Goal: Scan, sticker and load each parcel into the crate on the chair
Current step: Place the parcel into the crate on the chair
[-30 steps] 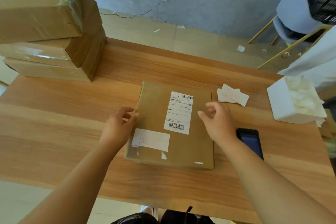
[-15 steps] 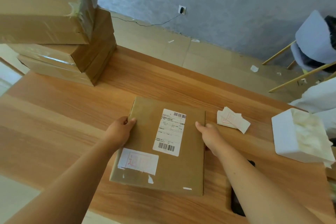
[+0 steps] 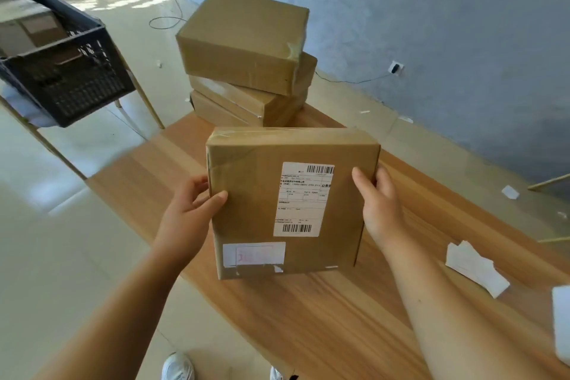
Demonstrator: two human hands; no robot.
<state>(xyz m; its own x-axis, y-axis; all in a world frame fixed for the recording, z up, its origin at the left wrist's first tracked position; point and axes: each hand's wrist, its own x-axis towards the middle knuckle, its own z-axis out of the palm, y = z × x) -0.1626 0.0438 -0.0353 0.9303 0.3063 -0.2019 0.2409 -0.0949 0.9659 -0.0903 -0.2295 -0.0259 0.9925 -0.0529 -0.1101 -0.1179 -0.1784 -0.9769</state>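
I hold a flat brown parcel (image 3: 253,203) above the wooden table (image 3: 324,318), lifted off its surface. It carries a white barcode label and a small white sticker with red marks near its lower left corner. My left hand (image 3: 191,210) grips its left edge, thumb on top. My right hand (image 3: 381,207) grips its right edge. A dark plastic crate (image 3: 71,77) stands on a chair at the upper left, with cardboard parcels inside.
Three brown parcels (image 3: 246,49) are stacked at the table's far end. Loose white stickers (image 3: 475,265) lie on the table at the right, beside a white box (image 3: 563,321) at the frame's edge. Pale tiled floor separates table and chair.
Both hands closed on the parcel's sides and lifted it off the table. My view has swung left, bringing the crate on the chair into sight; the phone is out of view.
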